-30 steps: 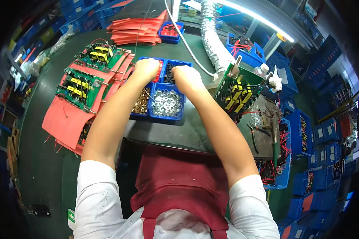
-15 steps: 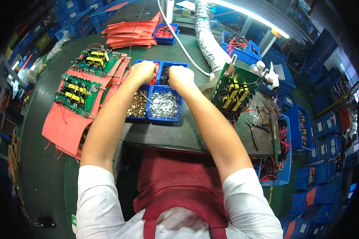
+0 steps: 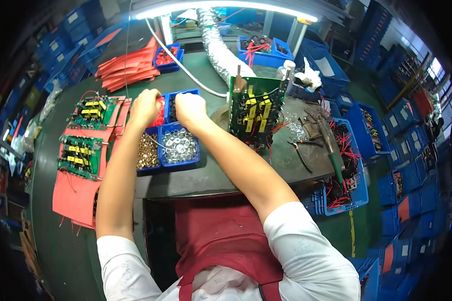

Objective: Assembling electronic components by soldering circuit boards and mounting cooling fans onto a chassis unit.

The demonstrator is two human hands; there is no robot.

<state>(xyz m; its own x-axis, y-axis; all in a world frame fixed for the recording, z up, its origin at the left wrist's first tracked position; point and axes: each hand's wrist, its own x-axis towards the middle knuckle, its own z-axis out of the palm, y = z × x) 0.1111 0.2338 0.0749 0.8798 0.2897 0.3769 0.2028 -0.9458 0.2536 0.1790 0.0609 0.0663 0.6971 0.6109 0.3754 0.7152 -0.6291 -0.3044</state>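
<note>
My left hand (image 3: pixel 146 107) is closed at the left edge of a blue bin of red parts (image 3: pixel 160 111). Beside it, my right hand (image 3: pixel 190 108) hangs closed over a blue bin of black parts (image 3: pixel 173 109), hiding much of it. Whatever the curled fingers hold is out of sight. Nearer to me stand a bin of brass-coloured nuts (image 3: pixel 147 153) and a bin of silver washers (image 3: pixel 179 146). To the right, a green circuit board (image 3: pixel 256 111) with yellow components stands upright.
Further circuit boards (image 3: pixel 79 156) lie on red sheets (image 3: pixel 75 196) at left. Pliers (image 3: pixel 303 155) and a soldering iron with a green handle (image 3: pixel 336 167) lie at right. A silver duct (image 3: pixel 218 47) comes down behind the bins. A blue crate (image 3: pixel 357 199) holds red-wired parts.
The view has swung to the right, so the bench and bins appear farther left. Both hands stay closed at the red and black parts bins.
</note>
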